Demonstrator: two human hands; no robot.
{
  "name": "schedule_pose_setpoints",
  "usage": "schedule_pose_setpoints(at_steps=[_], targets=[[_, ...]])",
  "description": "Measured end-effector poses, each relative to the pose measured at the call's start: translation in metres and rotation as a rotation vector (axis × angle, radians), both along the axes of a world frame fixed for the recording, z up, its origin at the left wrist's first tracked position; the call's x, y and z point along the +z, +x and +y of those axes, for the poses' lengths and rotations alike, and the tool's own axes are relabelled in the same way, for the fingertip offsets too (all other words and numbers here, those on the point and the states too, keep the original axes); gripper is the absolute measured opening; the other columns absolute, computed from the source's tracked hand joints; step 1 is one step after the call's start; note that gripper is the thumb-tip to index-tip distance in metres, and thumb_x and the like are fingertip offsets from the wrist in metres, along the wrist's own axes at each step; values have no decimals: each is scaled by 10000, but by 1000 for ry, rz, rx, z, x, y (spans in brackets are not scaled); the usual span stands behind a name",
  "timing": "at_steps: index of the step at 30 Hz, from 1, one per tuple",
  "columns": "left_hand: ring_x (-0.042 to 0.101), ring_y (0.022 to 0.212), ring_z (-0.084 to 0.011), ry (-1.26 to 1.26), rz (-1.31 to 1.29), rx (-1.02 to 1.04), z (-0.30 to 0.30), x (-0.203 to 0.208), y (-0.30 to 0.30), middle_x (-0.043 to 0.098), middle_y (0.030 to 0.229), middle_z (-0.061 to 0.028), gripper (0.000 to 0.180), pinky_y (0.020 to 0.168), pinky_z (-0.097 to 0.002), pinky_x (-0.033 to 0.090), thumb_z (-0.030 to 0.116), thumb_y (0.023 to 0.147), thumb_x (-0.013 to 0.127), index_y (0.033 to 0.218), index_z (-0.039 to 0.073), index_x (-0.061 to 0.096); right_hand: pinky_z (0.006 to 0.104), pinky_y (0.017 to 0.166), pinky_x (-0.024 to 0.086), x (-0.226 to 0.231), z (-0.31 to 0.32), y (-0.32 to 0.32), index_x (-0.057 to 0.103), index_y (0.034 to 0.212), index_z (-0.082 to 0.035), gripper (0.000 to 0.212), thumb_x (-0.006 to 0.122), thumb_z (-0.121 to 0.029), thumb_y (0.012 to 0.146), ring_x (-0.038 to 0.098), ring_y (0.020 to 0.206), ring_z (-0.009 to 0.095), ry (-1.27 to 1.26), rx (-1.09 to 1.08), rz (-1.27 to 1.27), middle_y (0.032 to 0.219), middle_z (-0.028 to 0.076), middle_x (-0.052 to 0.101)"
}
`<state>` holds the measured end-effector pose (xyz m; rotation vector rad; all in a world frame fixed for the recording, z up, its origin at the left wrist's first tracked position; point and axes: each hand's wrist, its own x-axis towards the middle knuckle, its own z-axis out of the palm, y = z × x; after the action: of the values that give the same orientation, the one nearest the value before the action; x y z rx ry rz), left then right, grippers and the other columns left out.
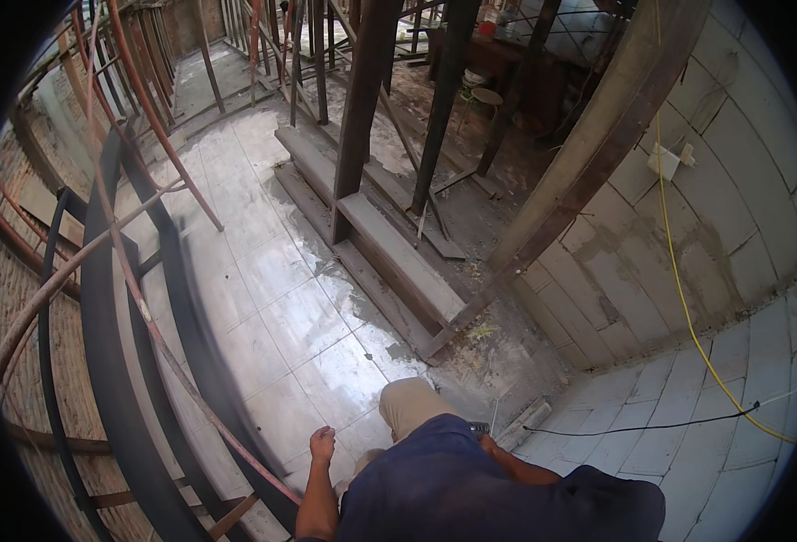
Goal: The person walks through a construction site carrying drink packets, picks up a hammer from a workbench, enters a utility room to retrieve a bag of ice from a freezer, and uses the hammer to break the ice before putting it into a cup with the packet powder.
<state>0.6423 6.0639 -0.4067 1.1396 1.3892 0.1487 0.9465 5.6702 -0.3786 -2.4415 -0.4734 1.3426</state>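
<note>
One left hand: raised above the pale tiled floor, its fingers curled in and narrow; whether anything small is pinched inside cannot be told.
Right hand: half hidden beyond the navy shirt, right up beside a small dark object; whether that object is gripped or only touched cannot be told, nor how the fingers are set.
Dark object: seen just past the bent knee in beige trousers, its lower part blocked by the body.
Black cable: run across the pale block surface at the lower right, where it is met by a yellow cord hung down the block wall.
White box: fixed to that wall, close beside the cord.
Timber: dark posts are stood upright ahead, one beside a long pale-topped beam; a thick plank is slanted across at the right.
Black bars: stretched along the left side, crossed by reddish pipes.
Stool: glimpsed behind the posts, its round seat shown.
</note>
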Motion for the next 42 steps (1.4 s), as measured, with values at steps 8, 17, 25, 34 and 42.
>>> schedule_pose_setpoints(at_steps=[8,17,25,34,42], targets=[[661,938,-247,-332,-18,389,99,9,25,639,1174,-101,459,687,-328,555,337,944,600,1316,77,537,414,811,525,-36,209,99,711,1057,22,553,701,-451,772,693,956,304,-170,1,182,1038,194,718],[634,1045,-229,-92,-158,191,441,100,182,632,1232,-104,491,854,-361,510,366,954,606,1337,64,547,398,677,562,-12,551,212,710,1045,29,407,638,-321,850,686,759,237,-9,-239,211,893,187,709],[612,1013,-180,153,-318,348,696,176,290,628,1225,-92,475,833,-320,485,362,978,582,1353,73,549,417,867,532,9,879,323,707,1116,-38,416,629,-354,856,678,988,321,184,310,-131,1073,185,710],[624,1021,-204,-114,-209,315,970,112,352,626,1200,-64,476,834,-353,495,407,939,628,1308,112,572,422,851,536,-27,1150,397,713,1123,-62,425,614,-364,841,683,952,329,-3,147,8,1082,196,702],[619,1000,-182,-22,-301,270,1237,162,442,632,1201,-47,481,834,-321,489,411,945,620,1331,130,568,420,764,554,15,1369,469,720,1103,-49,392,606,-306,831,701,846,310,164,14,82,1000,207,714]])
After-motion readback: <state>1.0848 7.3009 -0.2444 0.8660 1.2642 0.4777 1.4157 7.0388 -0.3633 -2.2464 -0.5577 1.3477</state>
